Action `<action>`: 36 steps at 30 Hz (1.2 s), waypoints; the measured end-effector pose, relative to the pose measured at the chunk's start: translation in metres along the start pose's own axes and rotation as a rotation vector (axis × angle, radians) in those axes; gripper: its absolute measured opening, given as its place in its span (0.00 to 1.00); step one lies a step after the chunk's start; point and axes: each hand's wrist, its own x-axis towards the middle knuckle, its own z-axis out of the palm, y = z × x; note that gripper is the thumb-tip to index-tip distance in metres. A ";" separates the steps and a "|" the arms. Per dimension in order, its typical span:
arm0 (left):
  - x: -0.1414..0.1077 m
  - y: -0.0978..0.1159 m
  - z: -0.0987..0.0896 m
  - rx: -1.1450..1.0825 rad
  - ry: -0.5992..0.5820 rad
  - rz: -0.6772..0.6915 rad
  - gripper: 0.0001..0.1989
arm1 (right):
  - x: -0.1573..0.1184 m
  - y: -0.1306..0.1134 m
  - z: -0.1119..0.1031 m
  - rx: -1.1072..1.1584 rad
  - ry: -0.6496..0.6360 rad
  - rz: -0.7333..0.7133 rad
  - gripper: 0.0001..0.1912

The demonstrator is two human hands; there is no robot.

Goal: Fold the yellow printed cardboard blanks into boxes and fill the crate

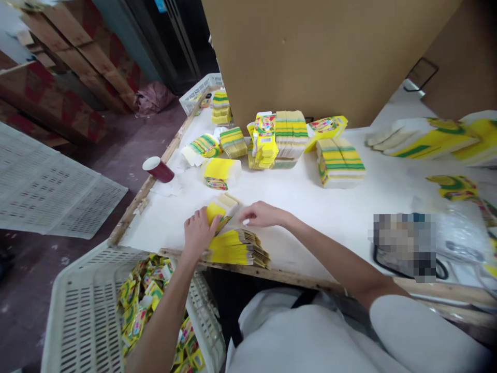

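My left hand (201,228) is wrapped round a yellow carton (215,211) near the front edge of the white table. Just right of it, my right hand (259,214) hangs over the tabletop with its fingers curled together; a small white spot shows at a fingertip, and I cannot make out what it is. Below both hands lies a fanned stack of flat yellow cartons (233,247) along the wooden edge. Behind them sits a yellow and white carton bundle (221,172).
Green and yellow carton stacks (341,161) stand before a big cardboard box (310,57). A dark red cup (163,172) lies at the left edge. A white crate (81,305) with small packets stands below left. A plastic bag (462,233) is at the right.
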 end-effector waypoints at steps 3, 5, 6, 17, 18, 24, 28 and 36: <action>-0.002 0.001 0.001 0.014 0.013 0.012 0.25 | 0.013 0.000 0.009 -0.087 0.197 0.045 0.24; -0.002 0.001 0.001 0.021 0.016 0.013 0.25 | 0.019 0.002 0.017 -0.148 0.261 0.057 0.22; -0.002 0.001 0.001 0.024 0.016 0.012 0.25 | 0.021 0.003 0.020 -0.176 0.279 0.057 0.20; 0.000 0.000 0.003 0.033 0.026 0.010 0.25 | 0.035 -0.002 0.027 -0.303 0.287 0.057 0.14; 0.000 0.000 0.003 0.033 0.026 0.014 0.25 | 0.037 -0.004 0.028 -0.301 0.293 0.080 0.14; -0.002 0.000 0.003 0.025 0.018 0.044 0.25 | 0.043 -0.012 0.037 -0.257 0.306 0.213 0.14; -0.001 -0.001 0.001 0.003 -0.006 0.070 0.23 | 0.044 -0.027 0.051 -0.171 0.267 0.267 0.13; 0.001 -0.005 -0.002 -0.036 -0.038 0.074 0.20 | 0.047 -0.033 0.051 -0.059 0.164 0.230 0.10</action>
